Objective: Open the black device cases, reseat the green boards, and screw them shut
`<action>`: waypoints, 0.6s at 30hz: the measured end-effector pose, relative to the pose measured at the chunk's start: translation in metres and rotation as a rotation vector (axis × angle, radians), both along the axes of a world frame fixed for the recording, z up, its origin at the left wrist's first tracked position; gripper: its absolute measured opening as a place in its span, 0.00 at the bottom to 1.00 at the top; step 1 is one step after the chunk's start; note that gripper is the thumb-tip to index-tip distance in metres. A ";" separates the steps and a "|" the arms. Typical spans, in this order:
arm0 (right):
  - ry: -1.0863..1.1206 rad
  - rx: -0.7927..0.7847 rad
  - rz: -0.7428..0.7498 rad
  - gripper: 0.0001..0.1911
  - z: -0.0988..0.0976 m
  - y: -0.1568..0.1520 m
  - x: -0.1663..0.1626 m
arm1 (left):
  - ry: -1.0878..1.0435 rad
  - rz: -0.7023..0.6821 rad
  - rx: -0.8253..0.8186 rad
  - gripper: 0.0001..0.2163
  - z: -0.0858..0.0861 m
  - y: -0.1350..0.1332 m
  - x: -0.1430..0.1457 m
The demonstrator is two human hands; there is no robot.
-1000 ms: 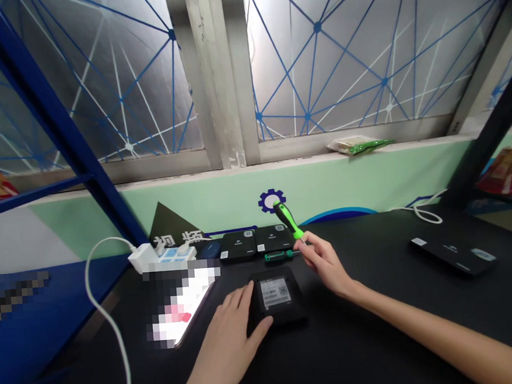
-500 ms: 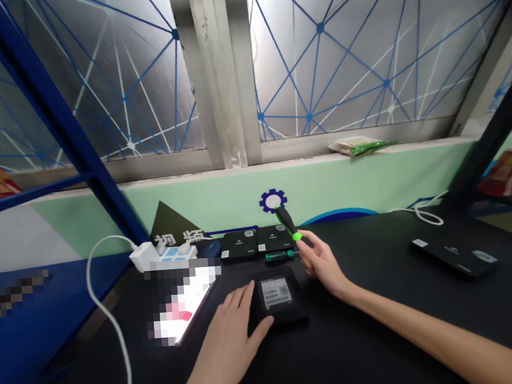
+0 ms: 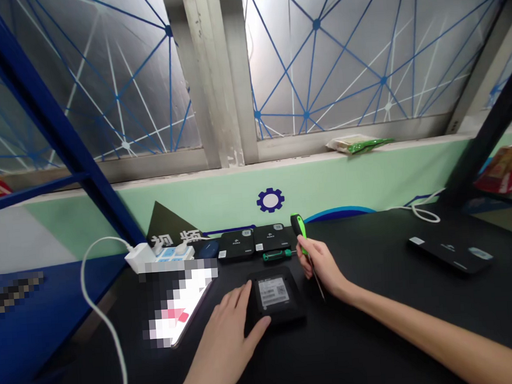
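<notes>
A black set-top box [image 3: 296,313] lies flat with its labelled face up. My left hand [image 3: 230,328] grips its left side, the index fingertip by the far corner and the thumb on the near edge. My right hand [image 3: 325,263], just right of the box, is closed around a screwdriver [image 3: 298,226] with a black and bright green handle. Its thin shaft slants down past my fingers, the tip apart from the box. A second, dark green screwdriver [image 3: 277,255] lies on the table behind the box.
Two similar black boxes [image 3: 236,245] stand side by side by the wall; another black box [image 3: 451,254] lies at right. A lit phone [image 3: 193,301], a power strip [image 3: 173,255] and a white cable [image 3: 100,314] are on the left. The black table [image 3: 381,347] meets a green wall.
My right hand has turned the screwdriver: its handle stands more upright and further right, and its shaft now shows pointing downward. My left hand stays on the box. The view has shifted slightly.
</notes>
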State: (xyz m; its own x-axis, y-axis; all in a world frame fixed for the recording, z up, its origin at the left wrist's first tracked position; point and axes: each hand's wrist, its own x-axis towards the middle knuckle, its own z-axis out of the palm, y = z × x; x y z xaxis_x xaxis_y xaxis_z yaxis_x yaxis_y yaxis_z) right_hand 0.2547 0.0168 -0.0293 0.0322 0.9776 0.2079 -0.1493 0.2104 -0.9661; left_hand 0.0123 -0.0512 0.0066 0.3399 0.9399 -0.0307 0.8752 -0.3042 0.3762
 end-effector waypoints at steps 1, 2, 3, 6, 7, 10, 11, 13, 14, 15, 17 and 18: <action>-0.047 0.008 -0.034 0.27 0.000 0.001 0.002 | 0.004 0.002 -0.005 0.32 0.000 0.000 0.000; -0.094 0.011 -0.066 0.28 0.001 0.001 0.003 | 0.008 0.004 -0.009 0.33 0.001 0.000 0.000; -0.135 0.013 -0.094 0.27 0.002 0.002 0.005 | 0.014 0.003 -0.013 0.33 0.001 0.000 0.000; -0.213 0.045 -0.145 0.21 0.004 0.002 0.008 | 0.030 -0.002 -0.025 0.33 0.001 0.000 0.000; -0.240 0.061 -0.152 0.21 0.005 0.003 0.010 | 0.034 -0.004 -0.025 0.33 0.001 0.000 0.000; -0.419 0.087 -0.147 0.28 0.009 0.004 0.015 | 0.040 -0.005 -0.016 0.33 0.000 0.001 0.000; -0.507 0.089 -0.131 0.29 0.010 0.004 0.017 | 0.041 -0.004 -0.014 0.33 -0.001 0.001 0.000; -0.683 0.098 -0.097 0.25 0.012 0.005 0.021 | 0.036 -0.004 -0.011 0.33 -0.001 0.001 -0.001; -0.758 0.106 -0.093 0.24 0.014 0.005 0.023 | 0.029 -0.006 -0.010 0.33 -0.001 0.001 -0.001; -0.823 0.117 -0.099 0.23 0.014 0.005 0.024 | 0.022 -0.008 -0.008 0.33 -0.001 0.001 -0.001; -0.934 0.145 -0.122 0.23 0.017 0.005 0.026 | 0.011 -0.012 -0.001 0.32 -0.001 0.001 -0.001; -0.983 0.152 -0.127 0.23 0.018 0.005 0.027 | 0.011 -0.011 0.004 0.32 -0.001 0.001 -0.001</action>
State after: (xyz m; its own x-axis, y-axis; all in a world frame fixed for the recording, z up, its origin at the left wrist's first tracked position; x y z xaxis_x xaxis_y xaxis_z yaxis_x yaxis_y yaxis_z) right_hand 0.2812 0.0216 -0.0115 -0.1188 0.9396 0.3210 0.7328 0.3011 -0.6101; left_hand 0.0115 -0.0502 0.0056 0.3497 0.9364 -0.0306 0.8758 -0.3151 0.3655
